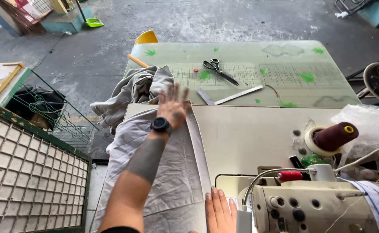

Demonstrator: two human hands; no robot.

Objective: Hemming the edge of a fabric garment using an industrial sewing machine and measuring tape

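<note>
Concrete floor (206,19) beyond green table (327,92)

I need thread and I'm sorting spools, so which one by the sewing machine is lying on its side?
The big maroon cone of thread, lying tipped on a tape roll. The small red spool sits lower, by the machine.

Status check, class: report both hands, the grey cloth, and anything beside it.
Left hand flat, stretched over grey cloth. Right hand flat on cloth edge. Sewing machine close right.
</note>
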